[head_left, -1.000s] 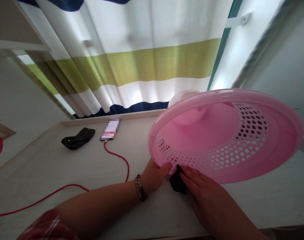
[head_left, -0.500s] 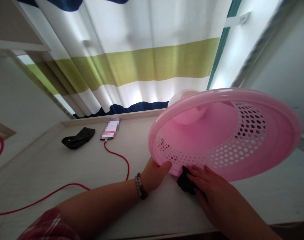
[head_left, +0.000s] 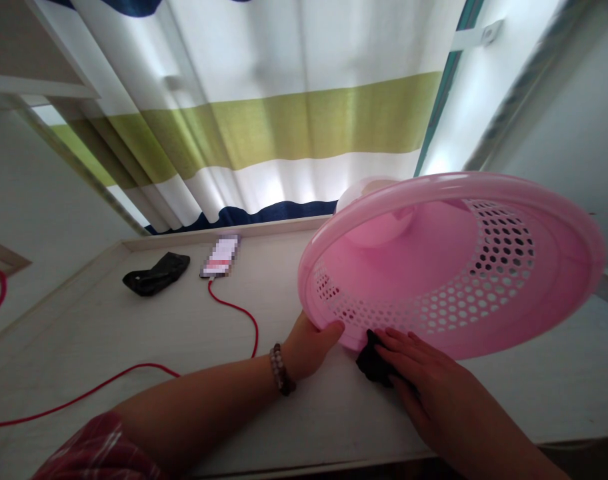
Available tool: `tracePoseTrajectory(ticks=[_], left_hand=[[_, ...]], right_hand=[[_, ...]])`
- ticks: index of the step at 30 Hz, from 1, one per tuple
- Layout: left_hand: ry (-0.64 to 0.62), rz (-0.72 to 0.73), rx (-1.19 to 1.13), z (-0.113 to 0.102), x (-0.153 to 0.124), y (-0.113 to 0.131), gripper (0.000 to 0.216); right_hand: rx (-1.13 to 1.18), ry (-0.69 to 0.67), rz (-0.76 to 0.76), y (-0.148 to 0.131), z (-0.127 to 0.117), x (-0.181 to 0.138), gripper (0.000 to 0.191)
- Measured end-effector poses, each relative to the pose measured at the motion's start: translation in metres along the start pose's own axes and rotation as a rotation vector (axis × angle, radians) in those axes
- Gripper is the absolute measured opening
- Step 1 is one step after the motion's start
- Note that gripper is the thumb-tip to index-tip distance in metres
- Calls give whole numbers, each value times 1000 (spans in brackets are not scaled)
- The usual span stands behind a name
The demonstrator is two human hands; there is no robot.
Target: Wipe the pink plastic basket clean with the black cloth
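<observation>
A pink perforated plastic basket (head_left: 449, 267) is tilted up on the white table (head_left: 159, 333), its open side facing me. My left hand (head_left: 311, 347) grips its lower left rim, thumb over the edge; a bead bracelet sits on that wrist. My right hand (head_left: 424, 373) lies flat with fingers stretched out, pressing a small black cloth (head_left: 371, 363) on the table just under the basket's lower rim. Most of the cloth is hidden under my fingers.
A phone (head_left: 221, 257) lies near the back ledge with a red cable (head_left: 234, 313) trailing across the table to the left. A black folded item (head_left: 157, 273) lies left of it. A striped curtain (head_left: 264, 127) hangs behind. The table's front edge is close to me.
My right hand and the black cloth slid a little to the right along the basket's lower rim. The left hand and basket stayed almost still.
</observation>
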State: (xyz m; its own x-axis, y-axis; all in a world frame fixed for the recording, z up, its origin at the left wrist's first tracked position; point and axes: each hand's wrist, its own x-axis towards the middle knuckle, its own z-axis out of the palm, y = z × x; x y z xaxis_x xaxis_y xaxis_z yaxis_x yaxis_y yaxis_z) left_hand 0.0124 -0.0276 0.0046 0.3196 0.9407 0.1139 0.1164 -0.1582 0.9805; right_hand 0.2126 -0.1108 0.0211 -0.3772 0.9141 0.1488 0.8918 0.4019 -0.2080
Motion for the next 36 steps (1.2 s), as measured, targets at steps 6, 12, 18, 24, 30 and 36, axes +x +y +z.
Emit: tracePoseTrajectory(ticks=[6,12,18,24,30,36], left_hand=[[-4,20,2,-1,1,0,49],[7,3,16,0,0,-2,49],[26,-5,38,0,0,-5,50],[39,-32,36,1,0,-6,45],[20,-76,28,3,0,-2,42],[30,-75,61,2,1,-1,42]], right_hand=[[-16,-13,-7,0,0,2,44],[5,14,-10,2,2,1,43],[26,47,-18,3,3,0,44],[22,99,-20,-9,10,6,43],[59,125,-13,-22,17,13,46],[94,89,21,-12,11,5,45]])
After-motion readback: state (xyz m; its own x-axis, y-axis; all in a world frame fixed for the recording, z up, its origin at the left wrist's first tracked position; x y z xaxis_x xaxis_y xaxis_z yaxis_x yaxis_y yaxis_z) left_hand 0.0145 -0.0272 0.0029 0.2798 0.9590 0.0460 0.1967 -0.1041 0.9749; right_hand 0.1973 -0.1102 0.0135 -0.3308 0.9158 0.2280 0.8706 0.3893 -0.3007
